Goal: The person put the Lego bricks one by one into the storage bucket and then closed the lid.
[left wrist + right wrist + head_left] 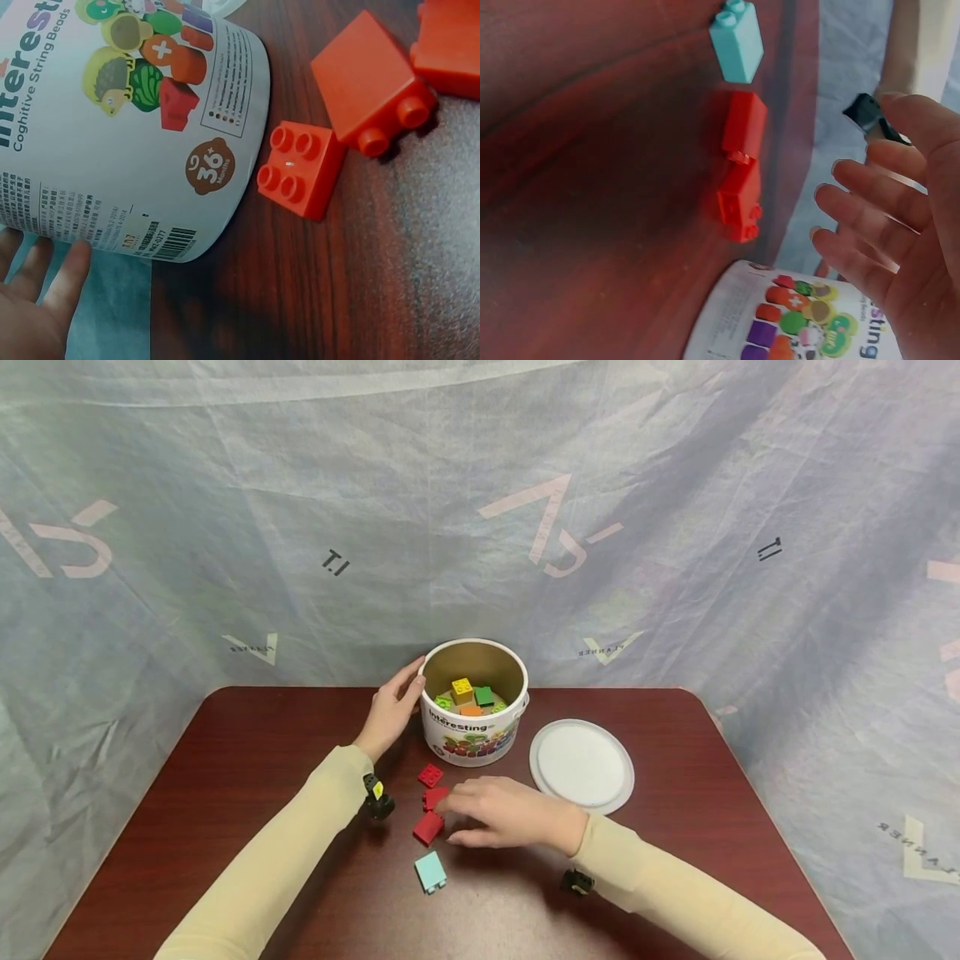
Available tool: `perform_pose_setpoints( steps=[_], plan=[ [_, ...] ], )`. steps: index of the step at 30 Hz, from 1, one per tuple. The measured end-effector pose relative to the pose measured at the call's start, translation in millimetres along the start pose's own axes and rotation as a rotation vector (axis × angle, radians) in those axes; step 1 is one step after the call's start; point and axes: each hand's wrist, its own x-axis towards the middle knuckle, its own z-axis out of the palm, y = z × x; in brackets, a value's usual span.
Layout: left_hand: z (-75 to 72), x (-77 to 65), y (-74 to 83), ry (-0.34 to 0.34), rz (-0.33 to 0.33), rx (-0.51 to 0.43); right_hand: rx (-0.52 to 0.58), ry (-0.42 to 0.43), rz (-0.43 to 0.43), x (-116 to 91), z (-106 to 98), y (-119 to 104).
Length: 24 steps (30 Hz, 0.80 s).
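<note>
My left hand rests with fairly straight fingers against the left side of a white bucket, near its rim. In the left wrist view, those fingertips touch the printed wall. Over the red bricks hovers my right hand, its fingers loosely spread and holding nothing. Three red toy bricks lie in a line in front of the bucket: a small one, a middle one partly behind the right fingers, and a nearer one. Closest to me is a light-blue brick on its side.
Inside the bucket are a yellow brick, a green brick, an orange brick and light-green pieces. A round white lid lies right of the bucket on the dark red table. Grey cloth hangs behind.
</note>
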Motion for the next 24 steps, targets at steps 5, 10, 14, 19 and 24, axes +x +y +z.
perform_pose_setpoints(
  steps=[5, 10, 14, 19, 24],
  plan=[
    [-1.0, -0.7, 0.9, -0.01, -0.001, -0.006, 0.015, -0.028, -0.001, -2.2, 13.4, -0.8],
    [-3.0, 0.6, 1.3, -0.034, -0.01, -0.017, 0.033, -0.057, -0.01, -3.3, 22.8, -3.2],
    [-6.8, 2.5, 3.6, -0.063, -0.016, -0.012, 0.015, -0.067, -0.018, -3.8, 27.7, -5.4],
    [-10.7, 4.0, 7.6, -0.112, -0.039, -0.03, 0.026, -0.088, -0.006, -3.4, 33.0, -7.2],
    [-11.9, 5.5, 3.8, -0.115, -0.039, -0.041, 0.032, -0.103, 0.006, -2.7, 37.1, -8.7]
  ],
)
